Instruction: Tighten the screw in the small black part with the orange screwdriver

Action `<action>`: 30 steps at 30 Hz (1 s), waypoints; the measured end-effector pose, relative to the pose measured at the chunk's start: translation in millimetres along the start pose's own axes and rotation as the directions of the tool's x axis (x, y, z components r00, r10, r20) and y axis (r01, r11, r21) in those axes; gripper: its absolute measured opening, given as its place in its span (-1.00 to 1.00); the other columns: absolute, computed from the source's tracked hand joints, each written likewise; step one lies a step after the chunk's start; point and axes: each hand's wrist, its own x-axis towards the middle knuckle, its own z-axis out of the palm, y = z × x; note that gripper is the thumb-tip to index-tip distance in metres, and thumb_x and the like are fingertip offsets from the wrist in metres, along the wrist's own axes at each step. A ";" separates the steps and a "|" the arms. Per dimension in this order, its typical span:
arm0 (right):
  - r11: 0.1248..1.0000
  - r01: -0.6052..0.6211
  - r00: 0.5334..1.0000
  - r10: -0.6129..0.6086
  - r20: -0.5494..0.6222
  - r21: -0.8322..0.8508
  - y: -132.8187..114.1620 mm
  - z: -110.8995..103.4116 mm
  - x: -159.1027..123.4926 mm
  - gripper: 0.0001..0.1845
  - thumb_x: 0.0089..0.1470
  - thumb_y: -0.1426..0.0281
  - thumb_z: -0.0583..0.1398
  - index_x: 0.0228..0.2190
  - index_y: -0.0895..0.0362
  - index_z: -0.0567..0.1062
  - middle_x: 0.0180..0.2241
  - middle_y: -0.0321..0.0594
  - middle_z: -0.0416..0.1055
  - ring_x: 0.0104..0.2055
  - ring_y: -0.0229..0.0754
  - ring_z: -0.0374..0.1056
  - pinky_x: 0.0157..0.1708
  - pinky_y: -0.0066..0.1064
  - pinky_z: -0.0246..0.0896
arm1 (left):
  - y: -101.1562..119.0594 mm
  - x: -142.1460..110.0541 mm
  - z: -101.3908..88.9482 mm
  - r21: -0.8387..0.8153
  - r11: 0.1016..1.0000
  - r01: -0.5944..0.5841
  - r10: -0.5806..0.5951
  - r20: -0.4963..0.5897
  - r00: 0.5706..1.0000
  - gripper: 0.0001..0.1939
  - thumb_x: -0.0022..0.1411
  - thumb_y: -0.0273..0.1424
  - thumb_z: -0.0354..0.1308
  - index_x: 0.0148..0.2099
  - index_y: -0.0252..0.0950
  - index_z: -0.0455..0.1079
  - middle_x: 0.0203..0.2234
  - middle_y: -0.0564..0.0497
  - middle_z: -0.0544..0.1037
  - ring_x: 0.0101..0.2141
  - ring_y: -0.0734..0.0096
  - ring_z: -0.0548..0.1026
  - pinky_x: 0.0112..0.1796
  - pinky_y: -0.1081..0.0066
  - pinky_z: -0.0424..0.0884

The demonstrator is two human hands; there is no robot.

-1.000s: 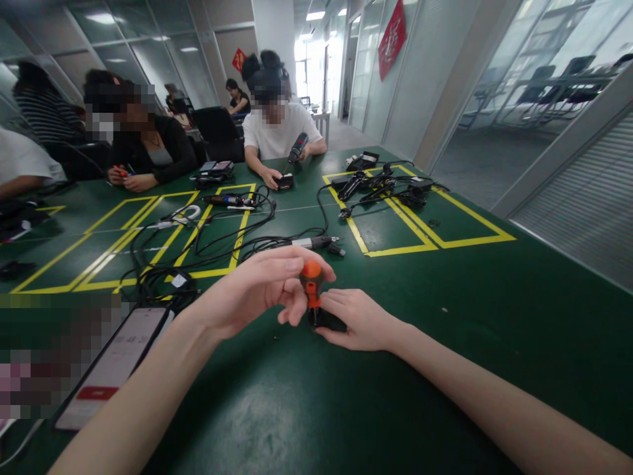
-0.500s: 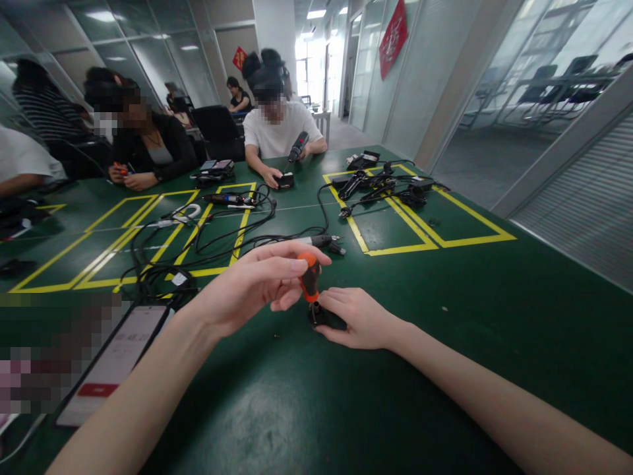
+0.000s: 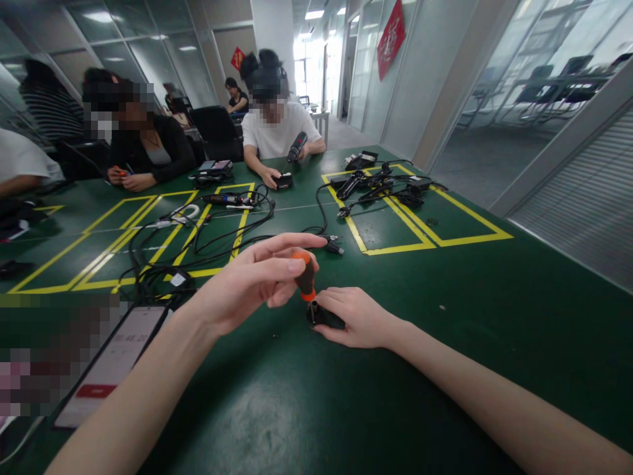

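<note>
Your left hand (image 3: pixel 257 274) pinches the tilted screwdriver (image 3: pixel 307 285) over the black part (image 3: pixel 330 319), which your right hand (image 3: pixel 359 316) pins to the near surface (image 3: pixel 316 409). Both seem light, stiff; grip the thick handle (image 3: pixel 305 276).

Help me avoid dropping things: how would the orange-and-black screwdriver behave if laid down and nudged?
The screwdriver would likely roll, since its handle looks rounded. It probably wouldn't bend or crush, as that handle appears thick and solid.

I see room to pass between the right hand (image 3: pixel 353 316) and the table's (image 3: pixel 519 297) right edge. Cables (image 3: pixel 410 195) toward the far edge and a phone (image 3: pixel 113 363) leftward block me.
</note>
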 end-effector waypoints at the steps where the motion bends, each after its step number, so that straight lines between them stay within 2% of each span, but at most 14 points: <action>1: 1.000 0.002 1.000 -0.002 -0.002 0.001 -0.1 -0.2 0.1 -0.76 0.28 0.31 0.23 -0.08 0.17 0.43 -0.24 -0.08 0.56 -0.23 -0.08 0.50 -0.26 -0.31 0.34 | 0.3 -0.3 0.0 0.016 1.000 0.000 0.000 -0.011 1.000 -0.65 0.09 -0.35 0.47 -0.06 -0.32 0.61 -0.34 0.01 0.58 -0.60 0.69 0.29 -0.61 0.58 0.13; 4: 1.000 0.008 1.000 -0.008 -0.008 0.006 -0.1 -0.8 0.3 -0.77 0.28 0.32 0.23 -0.09 0.17 0.43 -0.24 -0.08 0.56 -0.23 -0.08 0.50 -0.25 -0.32 0.34 | 1.6 -1.0 0.0 0.052 0.999 0.008 -0.008 -0.001 1.000 -0.73 0.10 -0.33 0.46 -0.17 -0.36 0.62 -0.39 0.00 0.57 -0.60 0.67 0.30 -0.59 0.57 0.16; 8: 1.000 0.008 1.000 -0.008 -0.001 0.004 0.2 -0.7 -0.1 -0.77 0.29 0.30 0.22 -0.08 0.16 0.43 -0.25 -0.08 0.56 -0.24 -0.07 0.50 -0.25 -0.31 0.35 | 2.4 -0.3 -0.2 0.016 1.000 0.000 -0.001 0.072 0.997 -0.73 0.24 -0.26 0.33 -0.12 -0.36 0.55 -0.12 -0.17 0.67 -0.58 0.59 0.43 -0.54 0.50 0.32; 9: 1.000 0.008 1.000 -0.008 0.000 0.004 0.3 -0.6 -0.3 -0.77 0.29 0.30 0.21 -0.08 0.16 0.43 -0.25 -0.08 0.56 -0.24 -0.07 0.50 -0.25 -0.30 0.36 | 2.1 0.1 -0.3 0.006 1.000 0.002 -0.003 0.082 0.997 -0.74 0.27 -0.26 0.30 -0.11 -0.36 0.53 -0.10 -0.19 0.68 -0.58 0.57 0.45 -0.52 0.49 0.35; 13: 1.000 -0.004 1.000 0.004 0.006 0.004 0.3 -0.4 -0.7 -0.76 0.28 0.30 0.21 -0.07 0.16 0.44 -0.23 -0.07 0.57 -0.22 -0.07 0.50 -0.24 -0.30 0.37 | 0.6 1.1 -1.3 -0.012 1.000 -0.003 0.003 0.068 0.998 -0.77 0.24 -0.33 0.36 -0.11 -0.34 0.53 -0.25 -0.10 0.69 -0.61 0.61 0.40 -0.56 0.55 0.29; 17: 1.000 -0.001 1.000 0.001 0.002 0.004 0.2 -0.7 -0.7 -0.75 0.28 0.31 0.22 -0.06 0.18 0.44 -0.20 -0.06 0.58 -0.21 -0.06 0.51 -0.24 -0.29 0.36 | 0.4 0.2 -1.3 -0.009 1.000 -0.020 0.020 0.009 1.000 -0.68 0.14 -0.38 0.45 -0.04 -0.29 0.61 -0.29 0.00 0.62 -0.61 0.69 0.32 -0.61 0.58 0.16; 20: 1.000 0.004 1.000 -0.004 0.001 0.007 0.7 -0.4 -0.8 -0.75 0.29 0.30 0.22 -0.06 0.18 0.43 -0.20 -0.06 0.58 -0.21 -0.07 0.50 -0.24 -0.29 0.36 | 1.9 -0.5 0.1 0.030 0.999 -0.022 0.022 -0.008 1.000 -0.75 0.14 -0.36 0.44 -0.13 -0.34 0.64 -0.30 -0.02 0.62 -0.61 0.69 0.31 -0.61 0.57 0.14; 25: 1.000 0.008 1.000 -0.008 0.000 0.002 1.4 0.2 -1.2 -0.78 0.29 0.31 0.21 -0.09 0.16 0.44 -0.23 -0.08 0.57 -0.22 -0.07 0.50 -0.25 -0.30 0.35 | 4.5 0.5 1.8 0.033 0.999 -0.028 0.026 0.062 0.998 -0.76 0.30 -0.29 0.27 -0.16 -0.39 0.57 -0.13 -0.20 0.69 -0.60 0.62 0.39 -0.53 0.50 0.29; 30: 1.000 -0.004 1.000 0.004 0.010 0.004 0.7 -0.8 -1.1 -0.76 0.28 0.31 0.22 -0.08 0.17 0.43 -0.23 -0.08 0.57 -0.22 -0.07 0.50 -0.24 -0.30 0.36 | 2.8 0.5 0.8 -0.016 1.000 -0.005 0.006 0.048 0.999 -0.77 0.22 -0.35 0.38 -0.10 -0.34 0.57 -0.27 -0.10 0.68 -0.61 0.64 0.35 -0.59 0.57 0.22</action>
